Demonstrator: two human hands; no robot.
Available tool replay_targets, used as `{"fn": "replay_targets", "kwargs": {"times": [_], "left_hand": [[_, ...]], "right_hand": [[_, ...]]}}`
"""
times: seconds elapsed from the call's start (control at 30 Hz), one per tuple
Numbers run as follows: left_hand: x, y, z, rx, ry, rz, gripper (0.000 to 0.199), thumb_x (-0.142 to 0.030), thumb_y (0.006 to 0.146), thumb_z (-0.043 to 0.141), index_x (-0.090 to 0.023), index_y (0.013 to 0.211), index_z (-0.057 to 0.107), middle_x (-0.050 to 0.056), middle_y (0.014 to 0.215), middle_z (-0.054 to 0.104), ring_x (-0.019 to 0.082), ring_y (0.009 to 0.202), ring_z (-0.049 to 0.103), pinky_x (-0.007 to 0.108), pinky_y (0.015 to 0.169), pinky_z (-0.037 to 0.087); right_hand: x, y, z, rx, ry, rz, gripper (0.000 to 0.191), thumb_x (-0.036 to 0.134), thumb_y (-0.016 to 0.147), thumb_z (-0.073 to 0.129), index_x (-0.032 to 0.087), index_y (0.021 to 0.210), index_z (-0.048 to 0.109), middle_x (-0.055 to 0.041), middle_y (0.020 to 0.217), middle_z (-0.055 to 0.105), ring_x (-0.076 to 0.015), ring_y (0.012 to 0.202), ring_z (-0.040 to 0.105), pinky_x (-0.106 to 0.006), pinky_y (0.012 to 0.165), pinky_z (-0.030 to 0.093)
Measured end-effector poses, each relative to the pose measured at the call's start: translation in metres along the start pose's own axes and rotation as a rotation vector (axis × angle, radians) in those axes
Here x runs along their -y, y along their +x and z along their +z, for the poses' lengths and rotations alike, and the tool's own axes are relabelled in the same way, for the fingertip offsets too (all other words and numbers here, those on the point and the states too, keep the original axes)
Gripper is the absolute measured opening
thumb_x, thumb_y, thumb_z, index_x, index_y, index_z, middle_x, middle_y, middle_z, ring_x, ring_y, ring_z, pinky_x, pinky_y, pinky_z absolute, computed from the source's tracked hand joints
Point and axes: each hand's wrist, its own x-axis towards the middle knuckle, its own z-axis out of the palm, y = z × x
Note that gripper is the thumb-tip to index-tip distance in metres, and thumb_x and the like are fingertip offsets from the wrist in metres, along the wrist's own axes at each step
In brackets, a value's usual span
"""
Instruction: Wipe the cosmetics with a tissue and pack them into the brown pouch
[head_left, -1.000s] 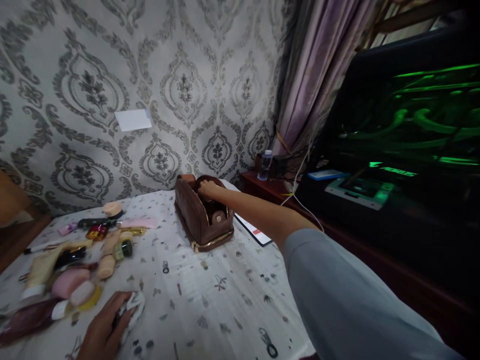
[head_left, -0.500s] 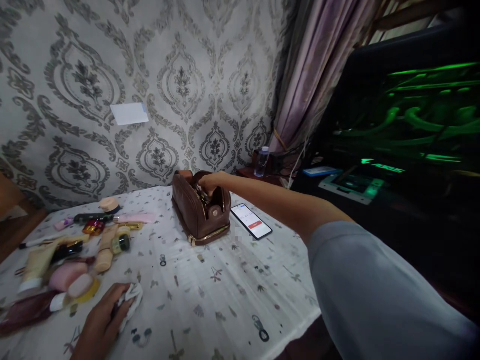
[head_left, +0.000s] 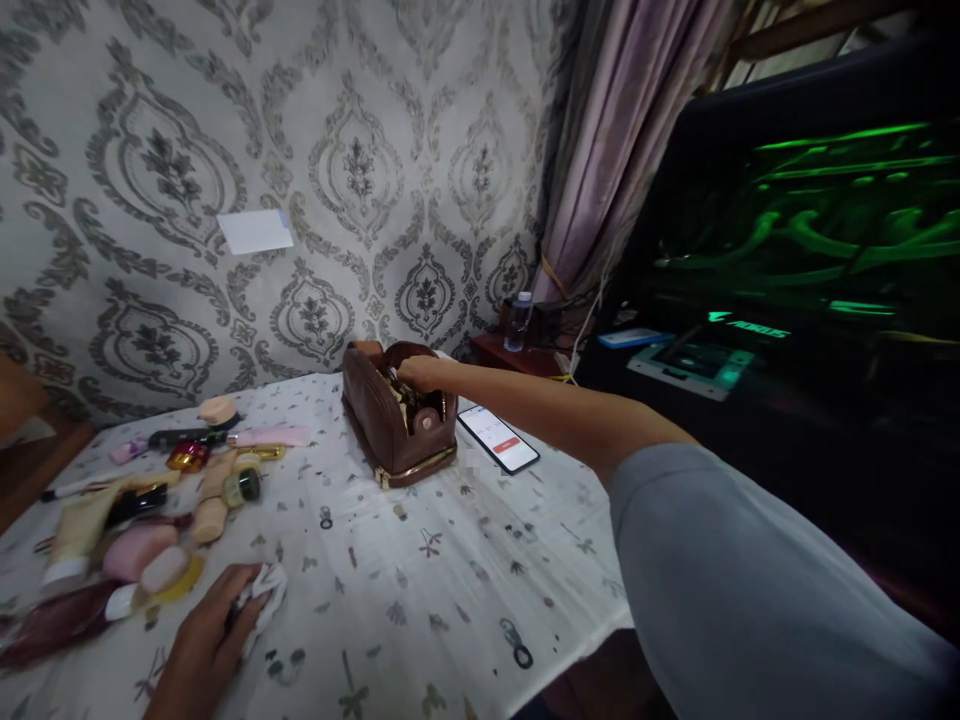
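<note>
A brown leather bag (head_left: 375, 418) stands unzipped at the middle of the cloth-covered table. My right hand (head_left: 421, 374) reaches into its opening from the right; its fingers are bent among the contents, and what they grip is too small to tell. At the lower left, my left hand (head_left: 214, 630) rests on the table with a crumpled white cloth (head_left: 271, 598) between its fingers. Left of it lie several cosmetics, among them a dark red bottle (head_left: 64, 622), a cream tube (head_left: 79, 530) and a pink container (head_left: 141, 550).
A phone (head_left: 501, 442) with a lit screen lies right of the bag. Behind it, a water bottle (head_left: 518, 322) stands on a dark red surface. A black computer case (head_left: 720, 380) with green lights fills the right side. The patterned wall (head_left: 322, 180) rises behind the table (head_left: 420, 610).
Inside the bag, my right hand has moved slightly left and its fingers sit differently. My left hand still holds the white cloth. The whole view has shifted slightly.
</note>
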Motion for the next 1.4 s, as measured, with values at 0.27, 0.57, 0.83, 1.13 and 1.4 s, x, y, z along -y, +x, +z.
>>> {"fn": "replay_targets", "kwargs": {"times": [0.27,0.57,0.83,1.13,1.4], "left_hand": [[0.02,-0.005,0.002,0.041,0.052,0.026,0.046,-0.061,0.087,0.053,-0.023,0.102,0.072,0.005,0.106,0.077,0.024,0.098,0.074,0.029,0.086,0.061],[0.003,-0.003,-0.002,0.023,0.023,0.008,0.045,-0.062,0.086,0.054,-0.023,0.099,0.071,0.004,0.103,0.077,0.023,0.094,0.074,0.028,0.081,0.061],[0.007,-0.001,-0.002,0.02,0.027,-0.013,0.05,-0.067,0.084,0.053,-0.022,0.097,0.073,0.004,0.101,0.078,0.024,0.095,0.073,0.028,0.081,0.061],[-0.013,0.0,-0.001,-0.03,-0.06,-0.025,0.049,-0.068,0.084,0.052,-0.024,0.092,0.072,0.005,0.096,0.078,0.024,0.088,0.074,0.029,0.079,0.061],[-0.026,0.003,-0.007,0.018,-0.087,-0.084,0.042,-0.061,0.086,0.054,-0.022,0.093,0.068,0.005,0.093,0.074,0.023,0.084,0.071,0.029,0.075,0.058]], "right_hand": [[0.003,0.004,0.012,-0.019,-0.097,0.018,0.051,0.006,0.077,0.065,0.006,0.128,0.057,-0.0217,0.117,0.068,-0.0289,0.11,0.067,-0.033,0.087,0.051],[0.006,-0.005,0.016,-0.035,-0.072,0.046,0.043,0.01,0.088,0.055,0.004,0.131,0.052,-0.0252,0.118,0.067,-0.0303,0.113,0.066,-0.035,0.089,0.052],[0.026,-0.022,-0.012,-0.102,-0.035,0.113,0.041,0.006,0.086,0.057,0.003,0.127,0.056,-0.0258,0.11,0.07,-0.029,0.106,0.07,-0.033,0.084,0.053],[0.087,-0.135,0.015,-0.425,0.1,0.153,0.029,0.028,0.1,0.045,0.013,0.095,0.07,-0.0155,0.095,0.073,-0.0275,0.095,0.069,-0.04,0.088,0.05],[0.118,-0.158,0.089,-0.798,0.224,0.136,0.045,0.017,0.092,0.053,0.007,0.137,0.052,-0.0213,0.134,0.059,-0.0315,0.126,0.053,-0.048,0.103,0.048]]}}
